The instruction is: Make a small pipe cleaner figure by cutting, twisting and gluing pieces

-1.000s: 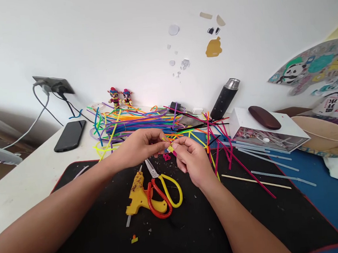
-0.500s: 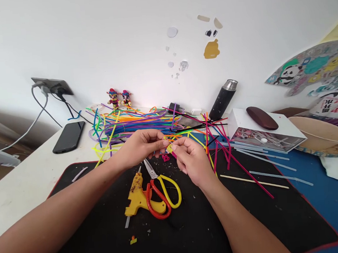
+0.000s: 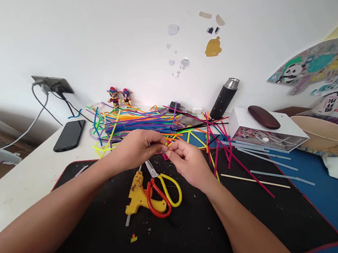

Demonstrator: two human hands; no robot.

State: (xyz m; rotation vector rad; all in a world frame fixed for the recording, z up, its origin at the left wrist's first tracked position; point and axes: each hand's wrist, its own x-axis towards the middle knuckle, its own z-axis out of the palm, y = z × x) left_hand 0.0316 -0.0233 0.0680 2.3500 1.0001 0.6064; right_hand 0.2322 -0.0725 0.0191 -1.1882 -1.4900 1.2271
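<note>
My left hand (image 3: 143, 146) and my right hand (image 3: 188, 162) meet above the far part of the black mat (image 3: 192, 234). Both are closed in pinches on one small colourful piece (image 3: 167, 144), with red and yellow bits showing; the fingers cover most of it, and its kind I cannot make out. Just below the fingertips a small magenta piece (image 3: 165, 157) is partly hidden. Nearer to me lie scissors (image 3: 154, 176) with one red and one yellow handle, overlapping a yellow hot glue gun (image 3: 138, 195). A small yellow-and-orange scrap (image 3: 133, 238) lies below them.
Behind my hands is a pile of coloured pipe cleaners (image 3: 142, 122). Two small figures (image 3: 114, 97) stand by the wall. A phone (image 3: 69, 136) lies left. On the right are a black flask (image 3: 224, 98), a white box (image 3: 265, 130), glue sticks (image 3: 281, 177) and a beige bowl (image 3: 321, 130).
My fingers have shifted slightly around the small piece, which now shows more red and less yellow. The whole view has moved a little; the tools on the mat lie as before.
</note>
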